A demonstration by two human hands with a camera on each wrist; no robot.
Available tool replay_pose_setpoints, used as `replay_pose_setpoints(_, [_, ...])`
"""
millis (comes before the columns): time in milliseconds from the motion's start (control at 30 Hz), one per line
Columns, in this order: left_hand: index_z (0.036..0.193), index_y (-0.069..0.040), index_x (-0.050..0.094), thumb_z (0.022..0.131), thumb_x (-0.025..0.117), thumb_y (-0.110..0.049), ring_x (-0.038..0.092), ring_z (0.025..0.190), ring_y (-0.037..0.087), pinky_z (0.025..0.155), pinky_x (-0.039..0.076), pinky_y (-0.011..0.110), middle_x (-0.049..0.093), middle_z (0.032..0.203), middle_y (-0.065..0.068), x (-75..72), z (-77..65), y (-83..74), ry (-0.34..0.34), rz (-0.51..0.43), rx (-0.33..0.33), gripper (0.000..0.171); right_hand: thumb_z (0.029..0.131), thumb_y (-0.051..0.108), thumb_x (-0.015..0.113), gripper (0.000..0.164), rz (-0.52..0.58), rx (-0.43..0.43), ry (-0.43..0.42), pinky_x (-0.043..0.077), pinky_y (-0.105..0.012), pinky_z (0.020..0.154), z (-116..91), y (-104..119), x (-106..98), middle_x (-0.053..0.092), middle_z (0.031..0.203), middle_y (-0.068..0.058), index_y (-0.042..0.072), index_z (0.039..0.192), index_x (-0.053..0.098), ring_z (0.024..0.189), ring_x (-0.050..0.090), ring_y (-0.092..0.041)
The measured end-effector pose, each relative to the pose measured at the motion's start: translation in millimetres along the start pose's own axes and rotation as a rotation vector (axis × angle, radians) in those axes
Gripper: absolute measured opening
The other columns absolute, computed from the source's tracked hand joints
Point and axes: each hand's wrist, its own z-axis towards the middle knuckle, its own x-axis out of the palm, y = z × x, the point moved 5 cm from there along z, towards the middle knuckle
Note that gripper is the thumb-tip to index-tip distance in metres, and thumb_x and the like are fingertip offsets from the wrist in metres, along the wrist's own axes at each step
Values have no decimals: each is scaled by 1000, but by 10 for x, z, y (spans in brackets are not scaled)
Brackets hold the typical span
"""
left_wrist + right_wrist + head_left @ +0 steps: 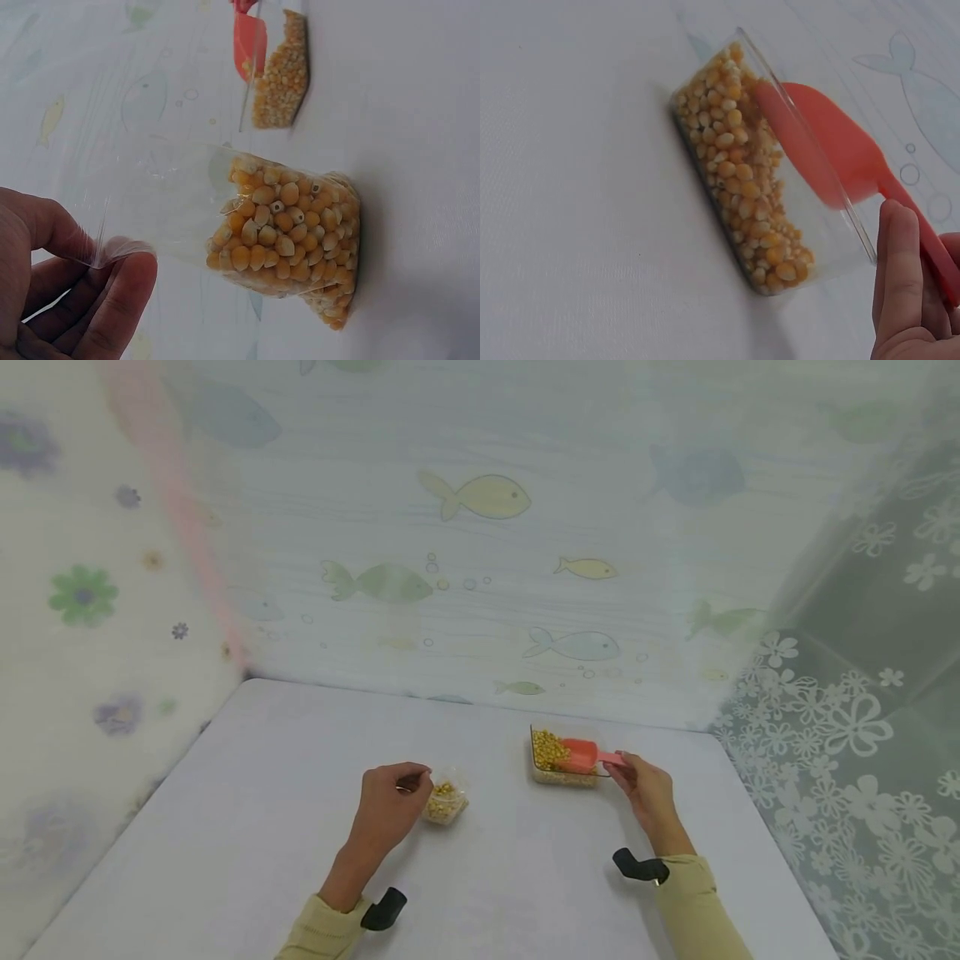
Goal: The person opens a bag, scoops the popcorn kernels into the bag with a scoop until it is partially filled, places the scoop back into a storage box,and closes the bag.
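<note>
A clear plastic bag [292, 232] partly filled with yellow corn kernels stands on the table, and my left hand [392, 806] pinches its upper edge between thumb and fingers. To the right is a clear rectangular container [564, 779] holding more corn kernels [739, 165]. My right hand [645, 789] grips the handle of a red scoop [825, 142]. The scoop's bowl dips inside the container, its tip at the kernels, while the handle passes over the rim toward my fingers.
A white-covered table [495, 893] lies under everything. Behind it hangs a pale curtain [480, 610] printed with fish. Flowered sheets [82, 693] rise along the left side and also on the right. A black strap piece [384, 908] sits at each wrist.
</note>
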Motion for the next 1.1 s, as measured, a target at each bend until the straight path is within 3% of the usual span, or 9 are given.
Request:
replay_pose_setpoints(667, [98, -1, 79, 90, 68, -1, 67, 77, 13, 66, 56, 23, 74, 84, 5, -8, -30, 6, 0, 11, 14, 13, 104, 11, 53, 27, 296, 136, 76, 55, -23, 92, -57, -34, 5, 76, 89, -7, 5, 88, 73, 90, 75, -13])
replay_pose_setpoints(900, [97, -3, 79, 91, 68, -3, 67, 77, 12, 67, 56, 22, 74, 85, 4, -1, -36, 7, 4, 14, -2, 13, 104, 12, 55, 21, 316, 160, 78, 54, -23, 94, -139, -32, 34, 76, 92, -7, 6, 93, 72, 93, 74, -13])
replay_pose_setpoints(1100, [97, -3, 79, 91, 68, -3, 66, 78, 13, 66, 56, 23, 74, 85, 4, -17, -48, -8, 3, 5, -9, 13, 105, 14, 53, 21, 267, 125, 112, 54, -23, 93, -263, -12, 94, 76, 94, -6, 7, 96, 71, 94, 74, -12])
